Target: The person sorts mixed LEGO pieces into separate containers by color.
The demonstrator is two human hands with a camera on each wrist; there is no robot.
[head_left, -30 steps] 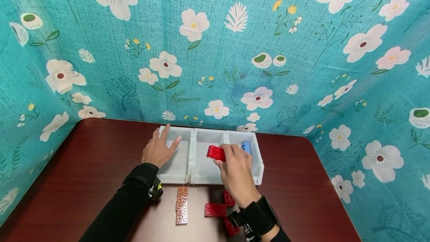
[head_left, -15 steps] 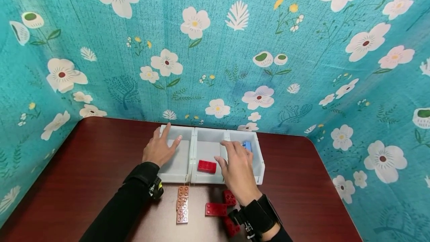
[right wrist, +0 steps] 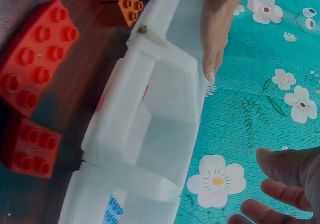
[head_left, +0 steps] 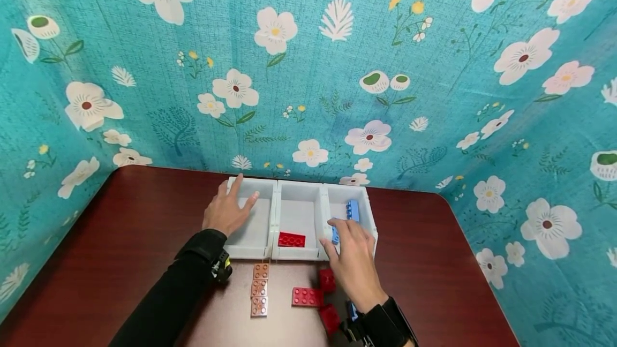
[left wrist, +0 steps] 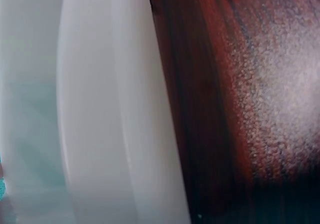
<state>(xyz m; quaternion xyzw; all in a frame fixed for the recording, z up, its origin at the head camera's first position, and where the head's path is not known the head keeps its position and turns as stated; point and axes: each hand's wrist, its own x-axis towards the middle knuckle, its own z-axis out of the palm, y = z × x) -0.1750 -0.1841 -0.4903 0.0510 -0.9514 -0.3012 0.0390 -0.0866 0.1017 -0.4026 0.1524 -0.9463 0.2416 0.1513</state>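
My left hand (head_left: 225, 210), fingers spread, rests at the left end of a white three-part bin (head_left: 275, 224). My right hand (head_left: 353, 250) hovers over the right compartment, thumb and fingers apart, holding nothing. In the middle compartment a red toy brick (head_left: 291, 239) lies on its side along the front wall. The right compartment has a blue toy brick (head_left: 353, 209) at the back and another blue brick (head_left: 335, 234) partly behind my fingers. In the right wrist view, my right hand's fingers (right wrist: 285, 189) show in the lower right corner, gripping nothing.
In front of the bin lie several red bricks (head_left: 307, 297) and a column of orange bricks (head_left: 259, 307). A blue brick (head_left: 353, 310) shows partly beside the right wrist strap. Behind the table (head_left: 159, 218) hangs a teal floral cloth (head_left: 308, 95).
My right hand has let go of the red brick, which dropped into the middle compartment and tipped onto its side. The hand then moved right and nearer. The left hand stays in place.
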